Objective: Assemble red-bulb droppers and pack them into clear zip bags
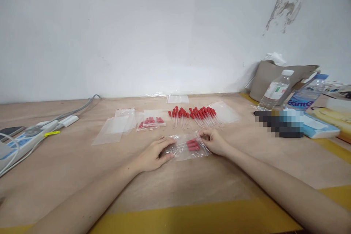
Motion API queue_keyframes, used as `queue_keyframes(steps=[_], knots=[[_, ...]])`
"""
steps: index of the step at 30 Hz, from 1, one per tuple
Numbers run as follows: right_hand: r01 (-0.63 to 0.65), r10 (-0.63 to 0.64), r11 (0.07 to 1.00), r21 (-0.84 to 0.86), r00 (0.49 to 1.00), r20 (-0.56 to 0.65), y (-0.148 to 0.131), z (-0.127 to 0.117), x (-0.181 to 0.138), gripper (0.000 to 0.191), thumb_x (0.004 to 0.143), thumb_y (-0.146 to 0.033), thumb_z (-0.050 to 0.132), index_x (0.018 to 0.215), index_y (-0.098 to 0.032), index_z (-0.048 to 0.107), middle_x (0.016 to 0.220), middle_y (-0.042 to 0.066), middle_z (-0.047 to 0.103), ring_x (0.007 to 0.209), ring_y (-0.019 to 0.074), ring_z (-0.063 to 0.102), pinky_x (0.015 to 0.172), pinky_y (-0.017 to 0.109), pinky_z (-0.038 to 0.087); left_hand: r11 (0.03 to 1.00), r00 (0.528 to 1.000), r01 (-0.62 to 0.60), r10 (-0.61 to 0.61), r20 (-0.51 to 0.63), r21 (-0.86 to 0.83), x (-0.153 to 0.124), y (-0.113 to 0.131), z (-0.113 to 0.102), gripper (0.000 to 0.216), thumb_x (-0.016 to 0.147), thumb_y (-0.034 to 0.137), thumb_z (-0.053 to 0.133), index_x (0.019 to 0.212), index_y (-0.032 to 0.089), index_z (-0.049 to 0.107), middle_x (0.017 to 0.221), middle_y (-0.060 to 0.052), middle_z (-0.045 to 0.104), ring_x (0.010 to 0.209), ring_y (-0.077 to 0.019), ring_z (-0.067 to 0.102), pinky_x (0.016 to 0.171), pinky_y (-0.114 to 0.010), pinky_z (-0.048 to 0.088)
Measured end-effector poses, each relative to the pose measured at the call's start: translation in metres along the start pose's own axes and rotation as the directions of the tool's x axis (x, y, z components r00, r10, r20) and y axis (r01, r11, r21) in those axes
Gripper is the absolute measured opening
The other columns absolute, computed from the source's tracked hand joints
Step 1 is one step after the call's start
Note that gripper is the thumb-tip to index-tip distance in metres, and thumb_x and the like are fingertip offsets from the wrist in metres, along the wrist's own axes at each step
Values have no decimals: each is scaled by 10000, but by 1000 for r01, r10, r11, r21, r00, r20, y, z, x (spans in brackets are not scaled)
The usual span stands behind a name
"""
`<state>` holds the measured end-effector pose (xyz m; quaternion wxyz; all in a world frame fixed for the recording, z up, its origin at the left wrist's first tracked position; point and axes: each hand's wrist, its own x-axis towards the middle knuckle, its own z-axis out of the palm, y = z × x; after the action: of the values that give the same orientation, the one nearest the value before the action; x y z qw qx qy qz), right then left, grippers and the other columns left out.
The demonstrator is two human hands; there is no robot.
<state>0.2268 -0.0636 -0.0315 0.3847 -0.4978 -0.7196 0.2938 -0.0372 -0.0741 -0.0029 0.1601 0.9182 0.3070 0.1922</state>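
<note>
A small clear plastic bag (184, 148) holding red-capped glass droppers (193, 144) lies flat on the wooden table (82, 161) between my hands. My left hand (153, 153) rests on the bag's left end, fingers spread and pressing it down. My right hand (212, 140) pinches the bag's right edge with curled fingers. Just beyond, a row of several loose red-capped droppers (193, 116) lies on the table. To the left of that row sits a filled bag of droppers (150, 122).
Empty clear bags (115, 128) lie at the left, with others (225, 111) near the back wall. A power strip with cables (27, 137) is at the far left. Two water bottles (275, 89) and a beige bag (270, 75) stand at the right, beside a blue pack (319, 126).
</note>
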Motion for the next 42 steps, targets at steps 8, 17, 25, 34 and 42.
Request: queue_keyframes(steps=[8,17,25,34,42], knots=[[-38,-11,942,-334,990,-143,1,-27,23,182,707,-314,532,733,-163,630,699,22,612,581,119,498,544,230,374,1000,999,-28,28,19,10,0,-6,3,405,850,370,449,1233,236,447,1245,-53,504,1164,-203,438,1032,-426,273],[-198,1,624,-756,968,-253,-10,-12,109,326,806,-405,426,949,-199,635,1025,102,533,864,218,562,691,300,411,1000,999,-23,22,40,15,-1,-7,4,409,855,376,439,1244,247,446,1285,-58,466,1197,-198,408,1050,-432,241],[-321,141,666,-674,941,-308,-5,-1,143,303,757,-370,514,901,-130,629,1068,158,528,917,264,556,740,346,419,1000,999,-27,27,44,4,-1,-6,2,398,860,362,435,1240,243,451,1277,-57,475,1194,-193,412,1051,-417,248],[-96,37,993,-74,822,-568,-7,-49,92,249,772,-393,489,873,-166,485,717,26,598,643,134,577,587,248,443,1000,999,-28,27,40,4,-1,-10,4,407,856,363,441,1246,243,448,1286,-57,467,1199,-197,408,1049,-426,250],[-124,445,768,628,809,-385,3,-40,22,173,748,-259,574,729,-194,415,528,-40,546,421,78,515,413,186,440,1000,999,-14,13,36,16,0,-5,0,406,850,374,448,1235,245,462,1275,-56,481,1187,-205,425,1033,-428,276]])
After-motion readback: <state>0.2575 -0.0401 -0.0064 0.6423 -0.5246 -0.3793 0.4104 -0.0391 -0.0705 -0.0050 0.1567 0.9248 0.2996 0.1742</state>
